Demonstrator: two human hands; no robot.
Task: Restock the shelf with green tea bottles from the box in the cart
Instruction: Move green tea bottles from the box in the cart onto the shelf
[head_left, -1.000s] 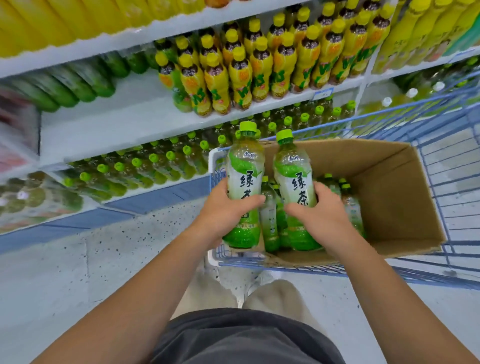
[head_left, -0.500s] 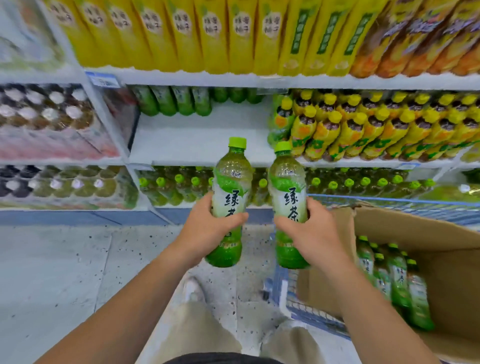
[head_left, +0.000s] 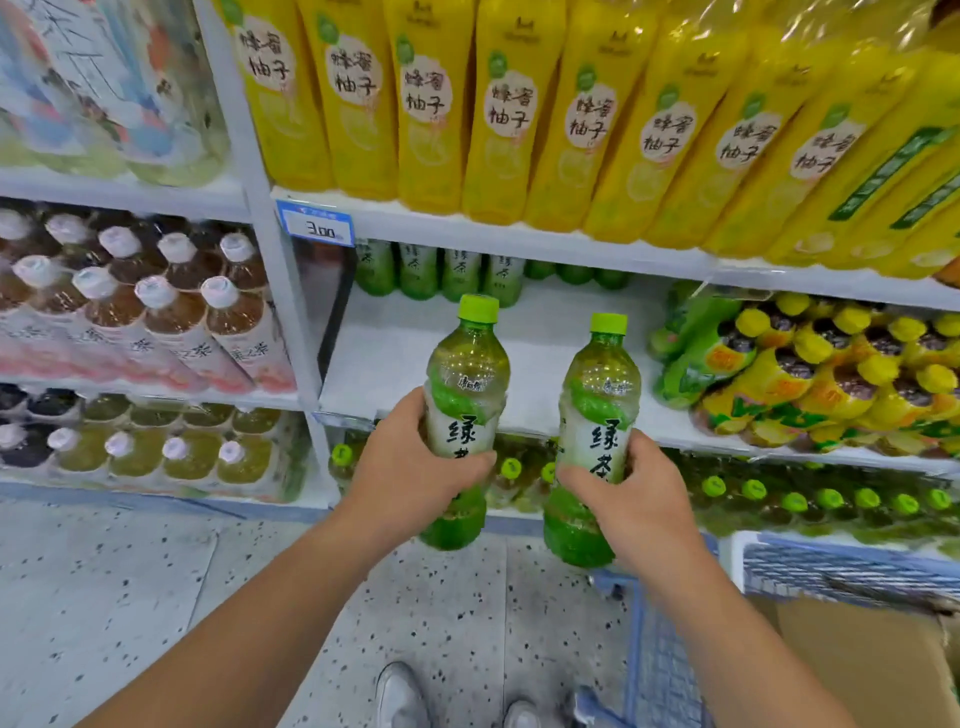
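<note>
I note the left hand (head_left: 410, 467), fingers (head_left: 470, 460) wrapped round the label of a clear plastic green-capped tea bottle (head_left: 465, 374); right hand (head_left: 639, 499) grips a second bottle (head_left: 597, 384) likewise. Both upright before the white shelf's (head_left: 395, 353) front edge.

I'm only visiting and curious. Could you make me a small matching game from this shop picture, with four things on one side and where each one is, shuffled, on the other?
Things
1. tall yellow plastic bottles
2. brown drink bottles with white caps
3. blue price tag
4. two green-capped green tea bottles

Places
A. one gripped in the left hand, one in the right hand
B. standing on the highest white shelf in view
C. stuck on that shelf's front edge
D. in the bay left of the white upright

Pairs: 1-B, 2-D, 3-C, 4-A
</note>
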